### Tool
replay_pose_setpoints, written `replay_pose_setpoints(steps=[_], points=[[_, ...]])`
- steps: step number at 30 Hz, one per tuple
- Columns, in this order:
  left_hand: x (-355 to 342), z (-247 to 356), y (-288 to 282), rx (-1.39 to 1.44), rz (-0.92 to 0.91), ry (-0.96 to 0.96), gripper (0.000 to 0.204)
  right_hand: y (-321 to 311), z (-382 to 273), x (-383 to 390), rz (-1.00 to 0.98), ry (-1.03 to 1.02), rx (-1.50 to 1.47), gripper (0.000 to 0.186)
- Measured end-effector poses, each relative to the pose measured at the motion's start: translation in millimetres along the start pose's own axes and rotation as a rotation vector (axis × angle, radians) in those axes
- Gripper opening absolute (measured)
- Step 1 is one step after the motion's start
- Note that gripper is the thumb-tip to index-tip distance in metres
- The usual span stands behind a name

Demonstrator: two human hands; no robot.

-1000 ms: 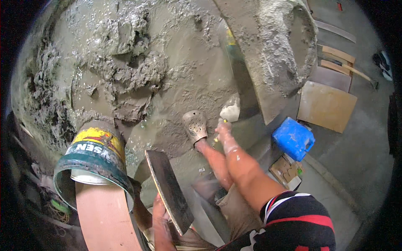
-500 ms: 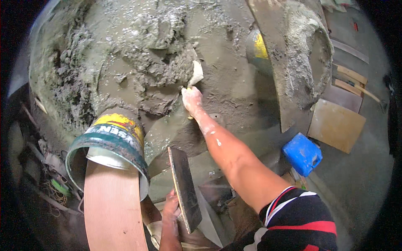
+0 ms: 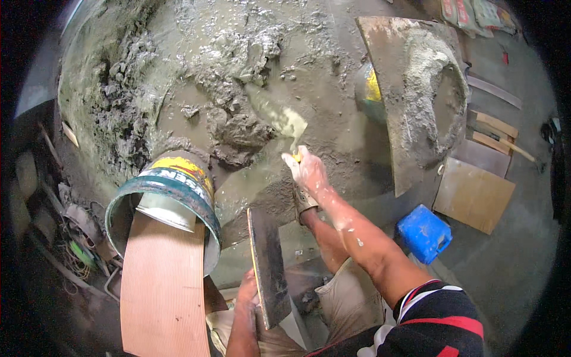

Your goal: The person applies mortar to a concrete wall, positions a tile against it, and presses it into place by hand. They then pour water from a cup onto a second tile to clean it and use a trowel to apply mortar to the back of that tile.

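Observation:
My right hand (image 3: 308, 171) is closed around the yellow handle of a trowel (image 3: 289, 122). The trowel's pale, mortar-smeared blade points away from me to the left, against the wet grey mortar (image 3: 238, 132); its tip is hard to make out in the mortar. Lower down, my left hand (image 3: 248, 288) grips a dark flat board (image 3: 270, 268) from its left side, tilted steeply so it shows nearly edge-on. No mortar load shows on the board's visible face. Part of the left hand's fingers is hidden behind the board.
A tipped bucket (image 3: 162, 184) and a ribbed pink sheet (image 3: 163, 285) are at left. To the right stand a mortar-caked board (image 3: 410, 107) with a second bucket (image 3: 372, 92) beside it, a blue jerrycan (image 3: 424, 234) and wooden boards (image 3: 474, 193). My foot (image 3: 304, 199) is near the mortar.
My right hand has drawn the trowel back toward me and to the right, uncovering more of its blade. My left hand still holds the board. The view has shifted slightly.

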State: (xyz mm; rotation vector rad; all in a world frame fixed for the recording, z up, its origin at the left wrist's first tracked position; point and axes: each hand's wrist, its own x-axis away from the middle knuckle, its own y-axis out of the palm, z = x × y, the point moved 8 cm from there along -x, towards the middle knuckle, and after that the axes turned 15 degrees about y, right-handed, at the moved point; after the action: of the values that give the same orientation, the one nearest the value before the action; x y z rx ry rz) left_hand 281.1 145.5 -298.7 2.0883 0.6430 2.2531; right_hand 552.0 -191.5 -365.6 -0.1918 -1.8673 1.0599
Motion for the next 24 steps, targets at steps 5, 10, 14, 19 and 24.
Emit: replay_pose_setpoints(steps=[5,10,14,19,24], points=[[-4,-17,-16,0.075,0.043,0.016,0.027,39,-48,-28,-0.323,-0.002,0.039,0.046],[-5,-14,-7,0.087,0.026,0.014,0.027,61,50,-92,-0.205,0.172,0.207,0.062],[1,-14,-1,0.089,-0.006,0.0,0.027,42,136,-91,-0.188,0.167,0.295,0.051],[20,-18,-6,0.103,0.012,-0.004,0.027,83,140,13,-0.389,0.148,-0.018,0.061],[18,-22,-9,0.132,0.023,-0.017,0.027,151,112,66,-0.523,-0.091,0.548,0.041]])
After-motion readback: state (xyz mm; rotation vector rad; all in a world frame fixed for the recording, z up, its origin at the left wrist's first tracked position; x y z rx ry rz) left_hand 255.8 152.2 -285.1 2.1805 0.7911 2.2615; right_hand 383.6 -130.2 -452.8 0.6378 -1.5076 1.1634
